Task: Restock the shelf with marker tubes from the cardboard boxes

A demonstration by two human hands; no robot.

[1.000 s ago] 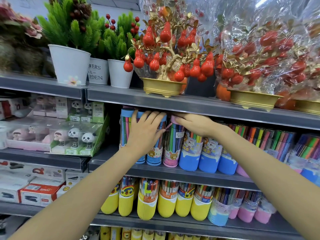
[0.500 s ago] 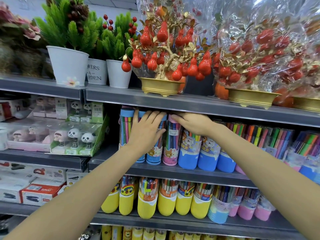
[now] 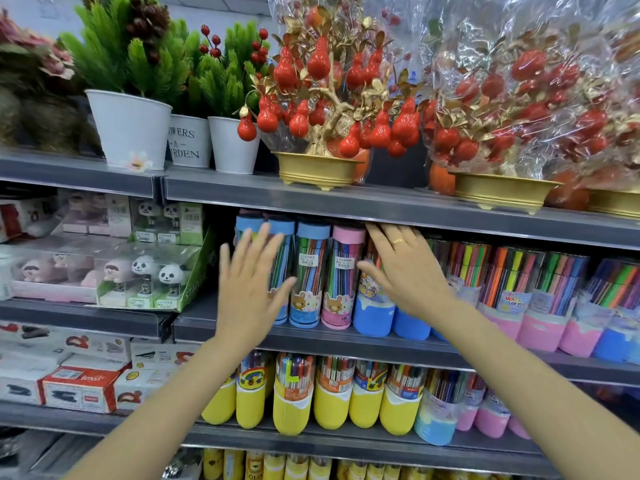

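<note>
Both hands have drawn back from the marker tubes since the earlier frame. Left hand (image 3: 250,289): fingers spread wide, blurred, holding nothing, in front of the blue-capped tubes (image 3: 310,275). Right hand (image 3: 408,271): fingers straight and spread, holding nothing, lying over the blue-based tubes (image 3: 372,315) at 3 o'clock from the pink-capped tube (image 3: 341,277). All tubes stand upright on the middle shelf (image 3: 311,336). Yellow-based tubes (image 3: 330,401) stand on the shelf at 6 o'clock.

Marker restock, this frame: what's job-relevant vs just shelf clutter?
Job:
- left hand, open
- right hand, open
- blue-capped marker tube
- pink-capped marker tube
- middle shelf

Clutter:
- panda figures
- potted greenery
- gold fruit trees
- yellow marker tubs
</note>
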